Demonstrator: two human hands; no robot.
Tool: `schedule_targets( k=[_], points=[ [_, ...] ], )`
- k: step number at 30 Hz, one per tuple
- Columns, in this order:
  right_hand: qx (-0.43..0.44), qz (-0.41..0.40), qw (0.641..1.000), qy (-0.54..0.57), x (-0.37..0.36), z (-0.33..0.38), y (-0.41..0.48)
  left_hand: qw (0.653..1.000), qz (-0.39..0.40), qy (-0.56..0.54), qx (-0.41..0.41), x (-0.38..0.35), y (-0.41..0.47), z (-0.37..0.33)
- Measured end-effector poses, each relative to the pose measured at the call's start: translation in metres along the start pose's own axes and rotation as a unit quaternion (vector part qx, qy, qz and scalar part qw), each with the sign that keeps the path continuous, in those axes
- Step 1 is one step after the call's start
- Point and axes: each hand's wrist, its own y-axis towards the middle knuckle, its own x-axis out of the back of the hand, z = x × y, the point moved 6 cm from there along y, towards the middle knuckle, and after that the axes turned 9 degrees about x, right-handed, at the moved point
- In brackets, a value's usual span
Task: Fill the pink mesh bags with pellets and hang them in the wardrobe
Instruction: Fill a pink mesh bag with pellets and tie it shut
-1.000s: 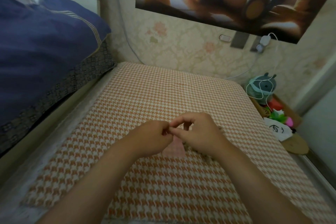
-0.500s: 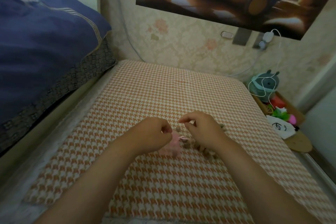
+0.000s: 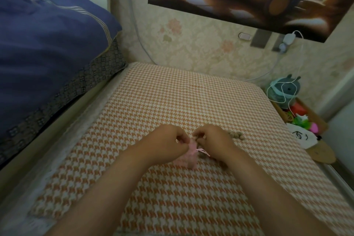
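Note:
A small pink mesh bag (image 3: pixel 188 156) lies on the orange-and-white houndstooth mat (image 3: pixel 172 105), between my two hands. My left hand (image 3: pixel 168 142) pinches the bag's top edge from the left. My right hand (image 3: pixel 212 139) is closed beside the bag's mouth, fingertips pinched on something small that looks like a pellet. A pink drawstring (image 3: pixel 203 151) trails from the bag to the right. Several brown pellets (image 3: pixel 236 135) lie loose on the mat just behind my right hand; more are partly hidden under my right wrist.
A bed with a dark blue quilt (image 3: pixel 47 48) runs along the left. At the right of the mat stand a grey-green plush toy (image 3: pixel 283 90), a box of small colourful items (image 3: pixel 304 122) and a white cloth bag (image 3: pixel 300 137). A wallpapered wall with a poster is behind.
My hands came apart from a joined pinch, then closed in again over the bag. The bag's mouth now shows between them, with the drawstring trailing right.

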Motion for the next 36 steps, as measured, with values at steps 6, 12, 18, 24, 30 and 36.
schedule_targets(
  k=[6, 12, 18, 24, 30, 36],
  points=[
    [0.009, -0.096, 0.987, 0.124, 0.043, 0.012, -0.022, 1.000, 0.001, 0.008, -0.008, -0.002, 0.002, -0.001],
    [0.096, -0.091, 0.986, 0.105, 0.063, 0.047, -0.053, 1.000, -0.006, -0.013, -0.024, -0.005, -0.001, -0.006],
    [0.122, -0.053, 0.990, 0.041, 0.056, 0.053, -0.062, 0.999, 0.002, -0.028, -0.028, -0.008, -0.006, -0.012],
    [0.127, -0.040, 0.989, 0.059, 0.055, 0.052, -0.065, 0.999, 0.006, -0.040, -0.013, -0.010, -0.003, -0.011],
    [0.107, 0.006, 0.994, 0.028, 0.059, 0.044, -0.074, 0.998, 0.004, -0.052, -0.044, -0.010, 0.002, -0.029],
    [0.065, -0.038, 0.996, 0.044, 0.074, 0.017, -0.088, 0.994, -0.083, -0.063, -0.031, -0.007, 0.020, -0.032]
  ],
)
